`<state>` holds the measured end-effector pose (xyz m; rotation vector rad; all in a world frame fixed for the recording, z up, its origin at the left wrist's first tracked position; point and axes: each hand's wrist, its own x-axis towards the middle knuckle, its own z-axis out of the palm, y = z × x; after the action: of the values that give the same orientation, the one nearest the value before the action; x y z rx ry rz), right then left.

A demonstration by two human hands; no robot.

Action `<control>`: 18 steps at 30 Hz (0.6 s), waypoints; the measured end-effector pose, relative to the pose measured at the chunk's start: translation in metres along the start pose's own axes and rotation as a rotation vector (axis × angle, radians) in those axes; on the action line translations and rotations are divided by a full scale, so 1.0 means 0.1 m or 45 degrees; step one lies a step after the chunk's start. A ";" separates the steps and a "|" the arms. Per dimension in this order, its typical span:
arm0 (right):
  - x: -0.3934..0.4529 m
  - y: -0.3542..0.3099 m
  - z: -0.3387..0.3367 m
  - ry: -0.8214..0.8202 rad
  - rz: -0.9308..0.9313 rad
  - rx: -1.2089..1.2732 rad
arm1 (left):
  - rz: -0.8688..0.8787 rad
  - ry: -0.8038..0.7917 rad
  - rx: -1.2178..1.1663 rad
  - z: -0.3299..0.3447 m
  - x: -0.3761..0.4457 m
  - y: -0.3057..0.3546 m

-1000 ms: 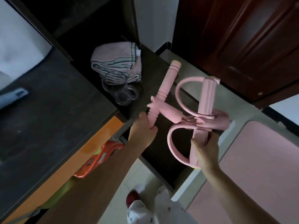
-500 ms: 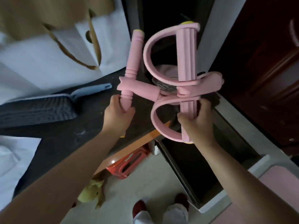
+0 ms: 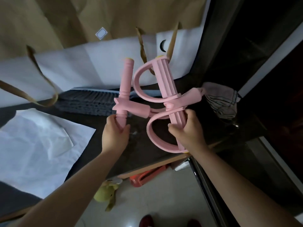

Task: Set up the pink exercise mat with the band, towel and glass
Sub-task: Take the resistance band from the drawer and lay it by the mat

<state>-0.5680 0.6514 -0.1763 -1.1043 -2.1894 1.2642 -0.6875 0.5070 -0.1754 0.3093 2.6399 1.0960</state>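
A pink foam exercise band with two bars and two foot loops is held up over the dark counter. My left hand grips the lower end of its slim left bar. My right hand is closed around the ribbed right bar, inside the lower loop. A folded striped towel lies on the dark surface to the right, behind the band. The glass and the pink mat are not in view.
A grey brush lies on the counter behind the band. White sheets cover the left. White bags with tan handles stand at the back. An orange object and a yellow-green toy lie on the floor below.
Both hands have lifted the band from the lower dark shelf up over the counter. The view has swung left and up, so the mat and the glass have dropped out of sight.
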 end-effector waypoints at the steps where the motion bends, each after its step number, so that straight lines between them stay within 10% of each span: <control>1: 0.01 0.01 0.04 -0.019 0.006 -0.045 | 0.001 -0.002 0.022 0.01 0.02 -0.01; 12: 0.29 -0.16 0.04 -0.360 0.180 -0.484 | 0.013 -0.046 0.314 0.10 0.02 -0.10; 18: 0.23 -0.09 -0.32 -0.381 0.146 -0.246 | 0.686 0.203 0.128 0.27 -0.07 0.01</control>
<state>-0.5654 0.6847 -0.1531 -1.1939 -2.5467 1.3650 -0.6719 0.5238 -0.1921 1.0419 2.8371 1.1717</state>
